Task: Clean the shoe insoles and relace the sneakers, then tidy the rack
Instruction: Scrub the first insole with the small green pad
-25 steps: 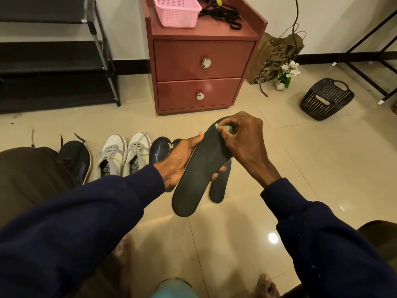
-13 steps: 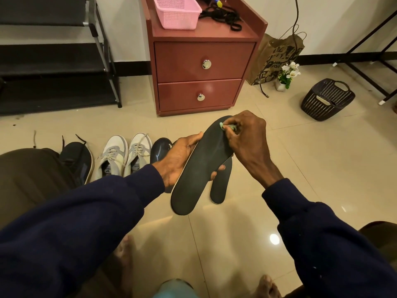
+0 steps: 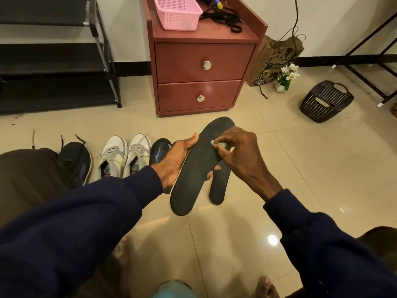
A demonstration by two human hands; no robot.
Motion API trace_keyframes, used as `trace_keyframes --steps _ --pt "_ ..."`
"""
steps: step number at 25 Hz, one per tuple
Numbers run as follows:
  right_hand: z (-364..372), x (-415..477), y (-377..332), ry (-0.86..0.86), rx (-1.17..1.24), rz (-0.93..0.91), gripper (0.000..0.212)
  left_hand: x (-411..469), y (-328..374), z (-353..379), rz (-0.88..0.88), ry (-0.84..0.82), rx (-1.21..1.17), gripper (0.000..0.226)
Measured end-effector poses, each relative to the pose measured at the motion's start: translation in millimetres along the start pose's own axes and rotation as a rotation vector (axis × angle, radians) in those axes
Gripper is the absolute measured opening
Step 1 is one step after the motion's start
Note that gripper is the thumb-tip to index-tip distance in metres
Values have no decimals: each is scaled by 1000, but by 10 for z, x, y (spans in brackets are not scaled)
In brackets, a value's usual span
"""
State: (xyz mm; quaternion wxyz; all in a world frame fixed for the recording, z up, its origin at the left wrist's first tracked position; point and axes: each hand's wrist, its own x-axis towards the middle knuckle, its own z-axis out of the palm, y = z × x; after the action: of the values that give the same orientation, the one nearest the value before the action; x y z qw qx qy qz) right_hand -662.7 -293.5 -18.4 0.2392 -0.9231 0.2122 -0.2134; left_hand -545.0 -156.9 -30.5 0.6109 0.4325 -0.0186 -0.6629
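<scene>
Insole [image 3: 193, 168] sits between our hands, dark face up, heel end toward us and toe end angled away to the right. Our left hand [image 3: 175, 161] is wrapped around its left edge, thumb on top and fingertips [image 3: 211, 173] showing under the right edge. Our right hand [image 3: 238, 151] pinches a small pale green cloth [image 3: 218, 144] between thumb and fingers and presses it against the insole's upper half. A second insole [image 3: 218, 186] lies on the floor [image 3: 300, 168] just below and right of the held one, partly hidden by it.

Left of our left hand, shoes stand in a row on the floor: a dark shoe [image 3: 160, 150] just beside the hand, then a pair of white and grey sneakers [image 3: 123, 155], then a navy sneaker [image 3: 77, 160] with loose laces. Beyond our hands stands a red two-drawer cabinet [image 3: 199, 76] with a pink basket [image 3: 178, 12] and black laces [image 3: 223, 17] on top. The rack [image 3: 53, 61] is far left of it. Right of the cabinet are a paper bag [image 3: 277, 59], a small flower pot [image 3: 286, 78] and a dark basket [image 3: 326, 101].
</scene>
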Motion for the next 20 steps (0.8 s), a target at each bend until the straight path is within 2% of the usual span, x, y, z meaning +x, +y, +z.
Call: trace_keyframes --steps 2,3,7,8,9,12,13,18,20 --pt "26 -73 -146 -197 58 -58 11 6 -11 -15 4 24 -3 56" --pt "-3 -38 -143 -215 63 -60 9 6 -14 -13 12 29 2 57" --pt "-151 167 135 80 -96 55 12 -28 5 45 35 16 16 64" --pt "-139 148 154 110 -103 65 13 -37 10 51 34 23 18 64" --pt "-93 108 131 83 -68 42 14 -41 14 45 31 28 13 64" --pt "17 -70 -117 -210 68 -63 11 -6 -2 3 43 80 0 61" --pt "13 -61 -126 -242 57 -84 10 6 -3 3 47 89 0 61" --pt "-135 141 170 84 -142 28 12 -45 22 49 52 55 22 67" --pt "-98 63 94 -15 -44 -29 12 -36 18 22 57 54 23 67"
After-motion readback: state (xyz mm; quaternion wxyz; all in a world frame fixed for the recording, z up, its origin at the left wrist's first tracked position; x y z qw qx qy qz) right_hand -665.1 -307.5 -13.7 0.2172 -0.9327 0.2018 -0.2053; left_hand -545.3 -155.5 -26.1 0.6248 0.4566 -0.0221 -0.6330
